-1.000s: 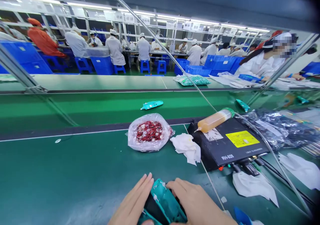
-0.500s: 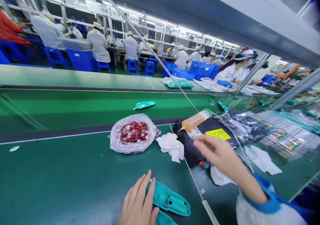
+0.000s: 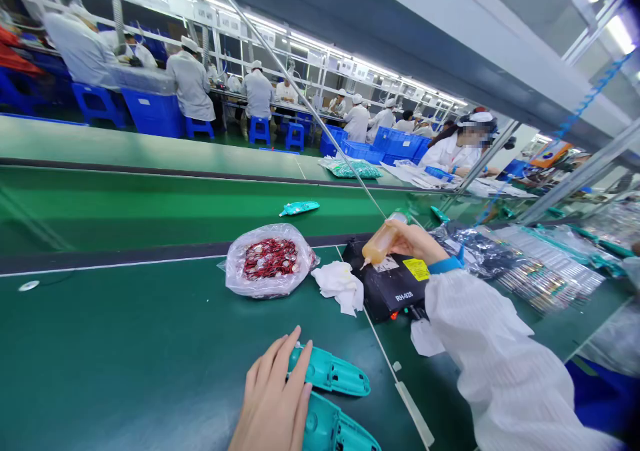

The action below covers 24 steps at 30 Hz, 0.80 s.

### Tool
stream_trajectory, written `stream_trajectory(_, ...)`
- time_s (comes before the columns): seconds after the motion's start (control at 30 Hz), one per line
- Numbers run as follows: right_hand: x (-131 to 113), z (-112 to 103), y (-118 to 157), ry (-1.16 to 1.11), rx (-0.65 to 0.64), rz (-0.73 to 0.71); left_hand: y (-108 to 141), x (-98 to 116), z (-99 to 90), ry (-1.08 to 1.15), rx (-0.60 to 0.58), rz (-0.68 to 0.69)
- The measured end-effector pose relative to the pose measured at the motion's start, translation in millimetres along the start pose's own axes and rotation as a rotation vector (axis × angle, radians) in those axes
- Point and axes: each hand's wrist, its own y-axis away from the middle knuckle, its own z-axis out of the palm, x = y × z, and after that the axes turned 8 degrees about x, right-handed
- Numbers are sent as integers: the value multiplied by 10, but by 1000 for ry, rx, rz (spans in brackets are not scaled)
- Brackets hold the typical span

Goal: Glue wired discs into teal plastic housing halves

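Note:
My left hand (image 3: 275, 391) lies with fingers stretched out at the left ends of two teal plastic half shells. Its fingertips touch the upper shell (image 3: 337, 374); the lower shell (image 3: 337, 427) is partly cut off by the frame. Farther right, my right hand (image 3: 411, 241) closes its fingers round a glue bottle (image 3: 379, 243) of amber liquid with a pointed tip and green end. The bottle is tilted over a black box (image 3: 390, 292) marked RH-928. A crumpled white tissue (image 3: 341, 285) is left of that box.
A clear bag (image 3: 270, 261) holds red wires with small discs. Another teal piece (image 3: 300, 208) is on the green strip behind. At right are dark plastic bags (image 3: 465, 257) and rows of slender parts (image 3: 545, 271). A slanting thin rod crosses the view; people in white work beyond.
My right hand has moved up and away from me, from above the black box to the glue bottle, and closed round it. My left hand stays by the shells. The view has shifted slightly.

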Motion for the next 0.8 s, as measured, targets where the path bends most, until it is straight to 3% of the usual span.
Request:
stream_trajectory(0.13, -65, -41, 211, -51, -15, 68, 6, 12, 14, -5, 25, 4)
stream_trajectory(0.33, -209, -5, 501, -128, 87, -95, 5, 48, 2, -29, 40, 13)
stream_trajectory(0.5, -261, 4, 569, -55, 171, -221, 0, 38, -10, -24, 21, 6)
stream_trajectory(0.8, -335, -102, 593, 26, 280, -295, 1, 55, -25, 6, 23, -12)
